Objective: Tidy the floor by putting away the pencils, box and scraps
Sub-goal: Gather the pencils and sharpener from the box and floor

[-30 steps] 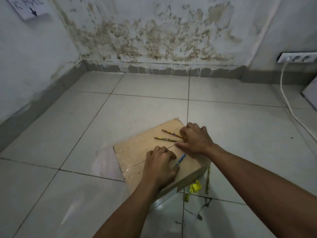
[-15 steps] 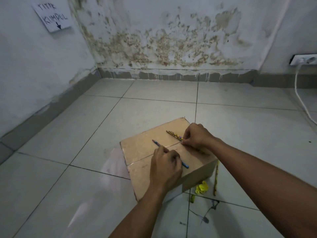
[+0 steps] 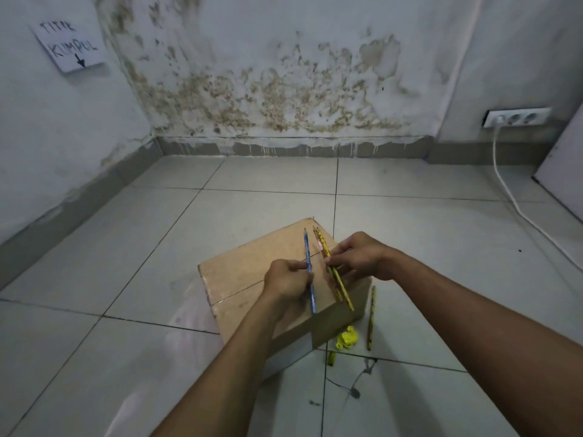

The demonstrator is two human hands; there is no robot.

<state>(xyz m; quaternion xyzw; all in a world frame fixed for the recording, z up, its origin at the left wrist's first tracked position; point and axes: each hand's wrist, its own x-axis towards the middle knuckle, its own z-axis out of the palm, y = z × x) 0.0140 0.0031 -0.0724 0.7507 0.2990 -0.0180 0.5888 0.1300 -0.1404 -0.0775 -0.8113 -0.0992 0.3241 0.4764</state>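
Over the box (image 3: 252, 279), our left hand (image 3: 285, 280) pinches the blue pencil (image 3: 309, 272) and our right hand (image 3: 359, 258) the yellow pencils (image 3: 336, 279); we should bundle them before reaching the floor pencil (image 3: 371, 316).

A: Non-task stuff? Paper sign (image 3: 70, 47) on the left wall, handwritten "TITIK KUMPUL" with an arrow pointing down.

B: Back wall (image 3: 284, 74) has brown mould-like stains above the grey skirting (image 3: 284, 149).

A: White triple socket (image 3: 517, 117) at right, white cable (image 3: 517, 203) plugged in, trailing over the pale floor tiles (image 3: 252, 175).

B: White panel edge (image 3: 564, 171) far right.
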